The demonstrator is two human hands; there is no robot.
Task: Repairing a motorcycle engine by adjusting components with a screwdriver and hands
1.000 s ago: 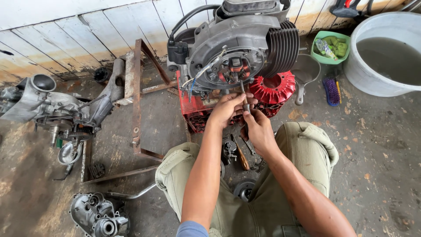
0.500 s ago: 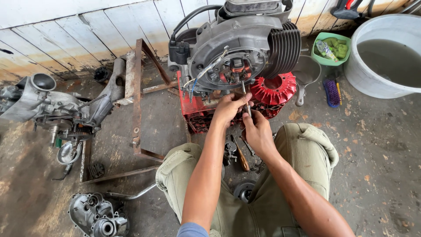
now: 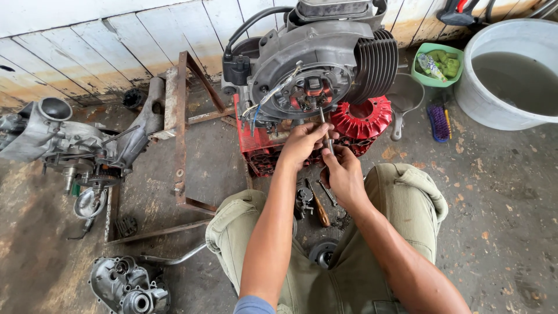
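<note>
We count one grey engine [image 3: 317,70] standing on one red crate [image 3: 256,142], with one red fan cover [image 3: 363,119] leaning beside it at 3 o'clock of the crate. At the engine's open round face we see one thin metal tool [image 3: 324,125], its tip up at the stator and its shaft running down toward 6 o'clock.

Our two hands meet just below that face. The left hand [image 3: 302,142] is curled, fingers pinched around the tool's shaft. The right hand [image 3: 343,174] sits just at 5 o'clock of the left, fingers closed on the tool's lower end; the two hands touch. Both forearms rise from 6 o'clock, close together, over our khaki-clad knees.

Between the knees on the floor lie a few loose tools [image 3: 317,203]; we cannot count them exactly.

At 9 o'clock lies one engine casing [image 3: 64,139], and at 7 o'clock another casing half [image 3: 128,285]. One rusty steel frame [image 3: 177,128] lies between these and the crate. At 2 o'clock stand one green bowl [image 3: 421,75], one grey basin [image 3: 494,110] of murky water and one blue brush [image 3: 439,119].

Open concrete floor [image 3: 500,221] lies at 3 to 4 o'clock; the plank wall [image 3: 87,46] closes 12 o'clock, right behind the engine.
</note>
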